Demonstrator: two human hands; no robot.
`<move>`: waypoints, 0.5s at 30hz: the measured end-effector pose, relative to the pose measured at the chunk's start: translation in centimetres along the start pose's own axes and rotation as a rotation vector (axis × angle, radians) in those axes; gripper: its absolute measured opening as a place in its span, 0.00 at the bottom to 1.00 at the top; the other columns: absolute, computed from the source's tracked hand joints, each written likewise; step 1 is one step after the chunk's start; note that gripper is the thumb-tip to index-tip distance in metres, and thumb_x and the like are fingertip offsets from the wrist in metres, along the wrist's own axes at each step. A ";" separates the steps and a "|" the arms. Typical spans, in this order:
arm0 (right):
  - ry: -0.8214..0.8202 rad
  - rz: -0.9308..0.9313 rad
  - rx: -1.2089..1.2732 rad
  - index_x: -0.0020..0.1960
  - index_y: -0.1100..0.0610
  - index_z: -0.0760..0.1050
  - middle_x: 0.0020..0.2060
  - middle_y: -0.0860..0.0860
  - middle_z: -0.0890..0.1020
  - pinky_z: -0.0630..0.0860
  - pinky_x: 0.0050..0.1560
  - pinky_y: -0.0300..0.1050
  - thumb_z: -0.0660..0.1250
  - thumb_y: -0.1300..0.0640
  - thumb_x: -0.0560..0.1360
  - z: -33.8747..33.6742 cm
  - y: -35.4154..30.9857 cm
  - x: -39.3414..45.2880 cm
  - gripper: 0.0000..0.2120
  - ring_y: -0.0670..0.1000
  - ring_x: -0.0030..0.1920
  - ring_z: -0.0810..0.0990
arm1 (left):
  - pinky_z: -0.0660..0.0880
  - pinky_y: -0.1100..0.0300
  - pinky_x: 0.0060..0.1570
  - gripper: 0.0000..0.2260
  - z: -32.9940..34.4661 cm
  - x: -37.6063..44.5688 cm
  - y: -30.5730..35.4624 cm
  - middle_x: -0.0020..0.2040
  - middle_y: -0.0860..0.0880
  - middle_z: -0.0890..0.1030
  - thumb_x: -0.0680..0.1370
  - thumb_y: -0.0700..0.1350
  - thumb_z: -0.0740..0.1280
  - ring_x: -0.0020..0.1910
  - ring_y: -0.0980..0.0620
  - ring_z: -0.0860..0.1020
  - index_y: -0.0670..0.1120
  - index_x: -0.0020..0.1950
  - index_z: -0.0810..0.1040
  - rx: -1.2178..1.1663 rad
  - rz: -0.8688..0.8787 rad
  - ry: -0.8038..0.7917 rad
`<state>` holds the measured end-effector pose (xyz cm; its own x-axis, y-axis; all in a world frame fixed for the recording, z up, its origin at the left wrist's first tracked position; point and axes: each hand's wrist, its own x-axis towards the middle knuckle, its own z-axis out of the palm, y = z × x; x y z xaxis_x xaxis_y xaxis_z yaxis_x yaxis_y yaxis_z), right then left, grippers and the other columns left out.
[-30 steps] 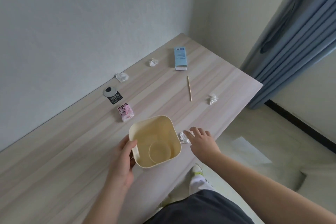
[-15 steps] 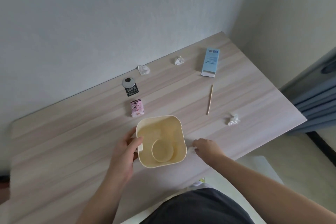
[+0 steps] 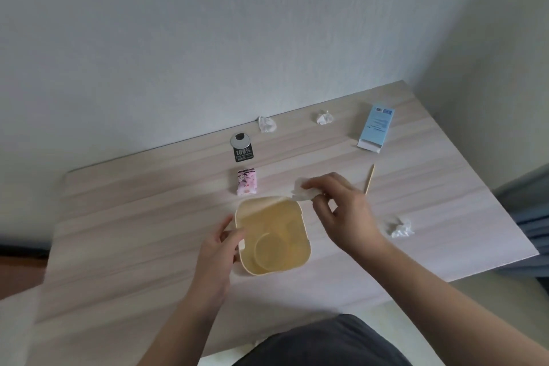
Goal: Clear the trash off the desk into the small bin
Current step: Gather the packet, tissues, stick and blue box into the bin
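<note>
Your right hand (image 3: 341, 211) pinched a crumpled tissue (image 3: 304, 194) over the small bin's (image 3: 274, 266) one-o'clock corner, while your left hand (image 3: 221, 246) gripped its nine-o'clock rim. The bin looked empty. Three paper wads, at twelve (image 3: 266, 123), one (image 3: 324, 118) and three (image 3: 401, 228), plus the blue box (image 3: 375, 131), stick (image 3: 369, 179), pink packet (image 3: 247, 185) and black tag (image 3: 242, 148), remained on the desk (image 3: 133, 217).

A pale yellow bin (image 3: 273, 235) sits on the light striped wood-grain desk (image 3: 133, 217). White paper wads (image 3: 401, 229) lie right and far. Far right, a light blue box (image 3: 375, 132); a pink packet (image 3: 247, 185); a black tag (image 3: 243, 154).

Cream bin (image 3: 274, 236) upright on desk (image 3: 148, 217) — white tissue wad (image 3: 303, 192) held above far rim.
</note>
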<state>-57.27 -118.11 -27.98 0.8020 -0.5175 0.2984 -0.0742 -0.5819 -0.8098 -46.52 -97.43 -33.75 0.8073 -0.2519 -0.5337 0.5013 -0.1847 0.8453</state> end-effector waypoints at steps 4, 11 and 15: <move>-0.250 -0.073 -0.052 0.54 0.56 0.79 0.49 0.50 0.81 0.76 0.44 0.41 0.64 0.63 0.74 2.3 -2.6 -0.8 0.11 0.47 0.41 0.79 | 0.78 0.53 0.41 0.17 -0.1 -0.3 -0.2 0.58 0.33 0.81 0.78 0.39 0.69 0.45 0.45 0.82 0.50 0.66 0.79 -0.042 0.013 0.013; -0.775 -0.034 -0.296 0.75 0.48 0.58 0.66 0.52 0.73 0.71 0.54 0.45 0.60 0.51 0.79 6.2 -3.8 -1.0 0.26 0.55 0.62 0.74 | 0.79 0.56 0.38 0.17 -1.7 -0.9 0.6 0.53 0.36 0.83 0.79 0.38 0.67 0.40 0.48 0.83 0.49 0.67 0.78 -0.100 0.002 0.022; -0.579 -0.091 -0.248 0.65 0.50 0.73 0.61 0.48 0.78 0.75 0.55 0.47 0.62 0.52 0.78 6.1 -4.1 0.4 0.16 0.51 0.56 0.78 | 0.78 0.54 0.41 0.17 -3.2 -0.9 1.1 0.54 0.36 0.82 0.79 0.38 0.68 0.44 0.45 0.82 0.50 0.66 0.78 -0.137 -0.003 0.053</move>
<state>-53.01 -112.11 -27.59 0.9969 -0.0766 -0.0176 -0.0705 -0.7717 -0.6321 -45.76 -94.39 -32.27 0.8191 -0.2006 -0.5374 0.5386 -0.0535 0.8409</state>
